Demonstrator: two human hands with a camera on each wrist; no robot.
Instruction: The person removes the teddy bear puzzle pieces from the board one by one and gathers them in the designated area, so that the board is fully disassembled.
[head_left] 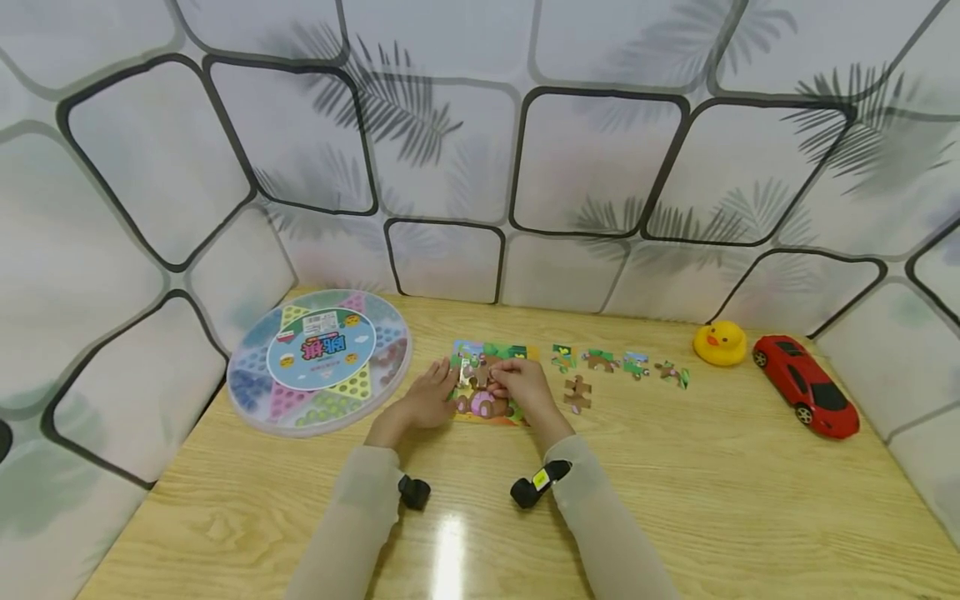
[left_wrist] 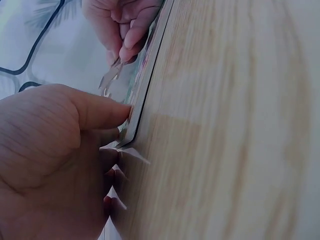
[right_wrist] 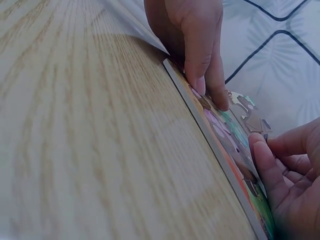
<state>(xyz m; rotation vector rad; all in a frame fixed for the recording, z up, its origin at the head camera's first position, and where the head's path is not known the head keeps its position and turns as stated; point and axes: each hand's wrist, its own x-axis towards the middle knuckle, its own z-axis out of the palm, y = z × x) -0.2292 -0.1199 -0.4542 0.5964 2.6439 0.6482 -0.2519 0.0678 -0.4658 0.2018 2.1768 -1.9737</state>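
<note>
A jigsaw puzzle board [head_left: 489,408] with a brown bear picture lies on the wooden table. My left hand [head_left: 431,396] rests at its left edge; the left wrist view has the thumb [left_wrist: 107,112] touching the board's edge. Between the thumb and fingers of my right hand [head_left: 521,385] a brown puzzle piece [right_wrist: 252,120] is pinched, tilted above the board. That piece [left_wrist: 110,77] also shows in the left wrist view. Right of the board lie several loose pieces, among them a brown one [head_left: 577,393] and a green-and-brown one [head_left: 602,360].
A round Chinese checkers set [head_left: 318,350] lies at the left. Toward the right stand a yellow rubber duck [head_left: 720,343] and a red toy car [head_left: 806,386]. A patterned cloth wall [head_left: 450,183] rises behind the table [head_left: 675,483].
</note>
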